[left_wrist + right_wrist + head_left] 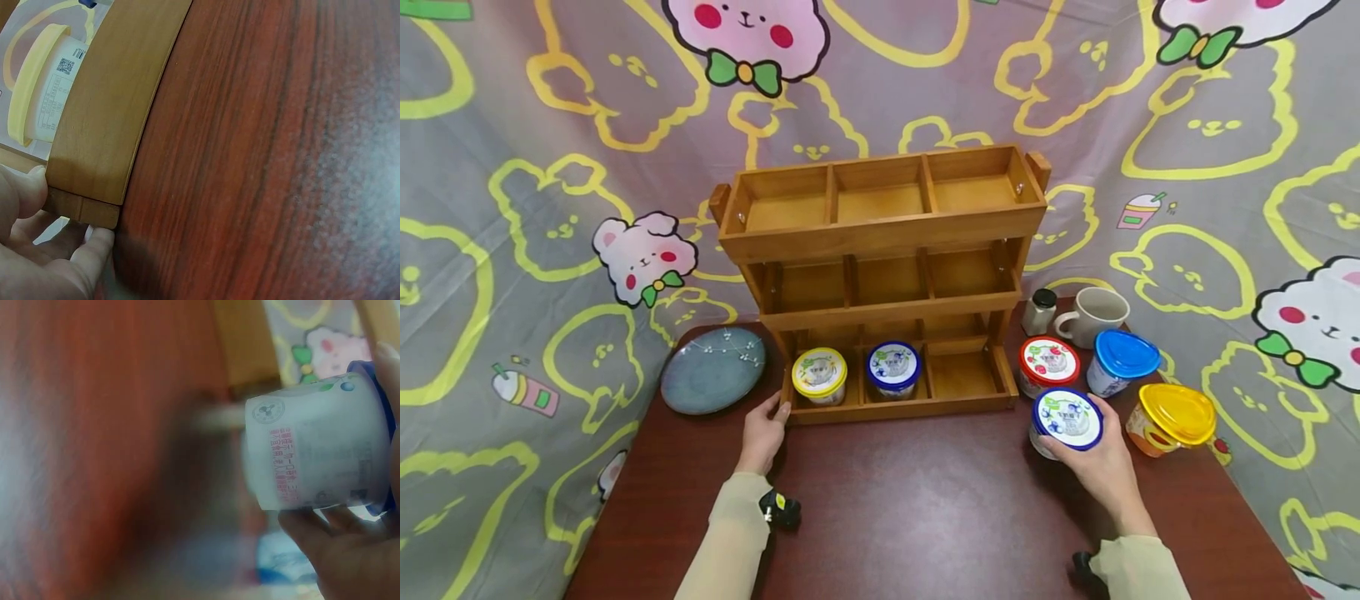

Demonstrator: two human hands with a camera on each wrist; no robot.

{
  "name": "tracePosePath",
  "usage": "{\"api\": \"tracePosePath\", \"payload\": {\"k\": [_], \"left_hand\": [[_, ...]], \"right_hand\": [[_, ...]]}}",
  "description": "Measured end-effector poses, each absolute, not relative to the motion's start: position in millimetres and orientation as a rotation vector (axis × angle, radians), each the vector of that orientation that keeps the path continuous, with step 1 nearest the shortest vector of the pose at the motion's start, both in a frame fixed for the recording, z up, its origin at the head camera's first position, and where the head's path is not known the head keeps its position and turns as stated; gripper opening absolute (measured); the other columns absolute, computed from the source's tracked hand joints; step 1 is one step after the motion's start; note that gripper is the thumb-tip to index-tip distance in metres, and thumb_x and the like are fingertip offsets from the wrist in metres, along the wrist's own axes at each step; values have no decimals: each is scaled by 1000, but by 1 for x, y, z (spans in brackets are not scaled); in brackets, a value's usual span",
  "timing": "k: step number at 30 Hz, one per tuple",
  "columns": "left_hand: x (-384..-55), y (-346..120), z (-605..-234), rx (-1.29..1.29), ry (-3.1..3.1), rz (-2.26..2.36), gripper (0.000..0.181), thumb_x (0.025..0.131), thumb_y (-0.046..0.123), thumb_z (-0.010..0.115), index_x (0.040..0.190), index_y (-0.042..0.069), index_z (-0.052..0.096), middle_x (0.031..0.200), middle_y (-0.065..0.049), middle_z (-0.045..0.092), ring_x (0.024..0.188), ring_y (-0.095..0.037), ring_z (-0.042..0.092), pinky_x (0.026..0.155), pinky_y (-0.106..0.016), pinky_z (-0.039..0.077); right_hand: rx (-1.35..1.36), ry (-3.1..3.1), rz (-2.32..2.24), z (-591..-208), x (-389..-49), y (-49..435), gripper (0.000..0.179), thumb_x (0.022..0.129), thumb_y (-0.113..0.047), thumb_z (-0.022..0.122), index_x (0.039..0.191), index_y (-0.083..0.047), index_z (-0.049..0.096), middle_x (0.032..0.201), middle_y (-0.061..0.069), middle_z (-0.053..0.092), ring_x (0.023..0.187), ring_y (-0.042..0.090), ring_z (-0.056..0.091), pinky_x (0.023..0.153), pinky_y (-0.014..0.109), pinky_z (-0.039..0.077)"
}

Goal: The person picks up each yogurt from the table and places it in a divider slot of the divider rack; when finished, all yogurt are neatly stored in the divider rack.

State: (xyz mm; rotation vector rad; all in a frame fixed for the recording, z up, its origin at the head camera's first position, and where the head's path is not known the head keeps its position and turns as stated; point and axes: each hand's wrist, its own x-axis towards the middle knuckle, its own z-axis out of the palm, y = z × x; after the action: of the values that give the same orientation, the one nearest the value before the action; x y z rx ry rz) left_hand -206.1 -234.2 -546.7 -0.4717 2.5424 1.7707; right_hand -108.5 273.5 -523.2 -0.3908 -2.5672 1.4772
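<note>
My right hand (1101, 467) grips a white cup with a dark blue lid (1067, 419), thumb on one side and fingers round the other. In the right wrist view the cup's printed side (319, 444) shows, and dark shadow falls on the table beyond its base. My left hand (763, 433) pinches the lower left front corner of a three-tier wooden shelf (887, 227), its thumb against the corner's inner side in the left wrist view. On the bottom tier, a yellow-lidded cup (819, 375) stands in the left compartment and another blue-lidded cup (893, 368) in the middle one.
Right of the shelf stand a red-lidded cup (1048, 365), a blue-topped cup (1122, 360), a yellow-topped cup (1172, 415), a mug (1099, 318) and a black-capped jar (1040, 312). A blue-grey plate (713, 375) lies at the left. Patterned cloth (880, 75) hangs behind.
</note>
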Motion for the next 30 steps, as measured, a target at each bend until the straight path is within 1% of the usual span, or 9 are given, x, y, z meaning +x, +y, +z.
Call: {"api": "tracePosePath", "payload": {"k": [9, 14, 16, 22, 30], "left_hand": [[-207, -234, -548, -471, 2530, 1789, 47, 105, 15, 50, 148, -2, 42, 149, -23, 43, 136, -35, 39, 113, -49, 32], [-207, -234, -549, -463, 2537, 1790, 47, 105, 14, 50, 148, -2, 42, 148, -23, 44, 136, -35, 39, 112, -49, 32], [-207, -234, -549, -466, 2535, 1792, 47, 105, 15, 50, 148, -2, 42, 148, -22, 44, 136, -35, 39, 112, -49, 33], [-208, -237, -551, -481, 2519, 1801, 47, 104, 15, 51, 148, 0, 43, 149, -21, 44, 137, -34, 38, 113, -48, 32], [-208, -236, -548, -490, 2513, 1816, 47, 104, 14, 52, 147, -1, 44, 148, -22, 44, 137, -34, 39, 113, -49, 32]], "right_hand": [[-263, -2528, 1463, -487, -111, 249, 111, 76, -41, 86, 157, -15, 15, 146, 22, 38, 125, 42, 41, 98, 68, 38], [-240, -2526, 1503, -468, -120, 235, 113, 75, -44, 86, 158, -17, 14, 147, 20, 38, 126, 41, 41, 99, 67, 39], [-221, -2518, 1516, -464, -126, 229, 113, 74, -44, 87, 157, -18, 15, 146, 20, 39, 126, 41, 42, 99, 66, 40], [-126, -2498, 1500, -461, -147, 216, 111, 70, -39, 91, 154, -15, 23, 139, 20, 46, 121, 38, 46, 99, 60, 41], [-72, -2509, 1467, -467, -178, 203, 113, 68, -39, 93, 154, -13, 24, 140, 21, 47, 120, 39, 47, 99, 59, 38]]}}
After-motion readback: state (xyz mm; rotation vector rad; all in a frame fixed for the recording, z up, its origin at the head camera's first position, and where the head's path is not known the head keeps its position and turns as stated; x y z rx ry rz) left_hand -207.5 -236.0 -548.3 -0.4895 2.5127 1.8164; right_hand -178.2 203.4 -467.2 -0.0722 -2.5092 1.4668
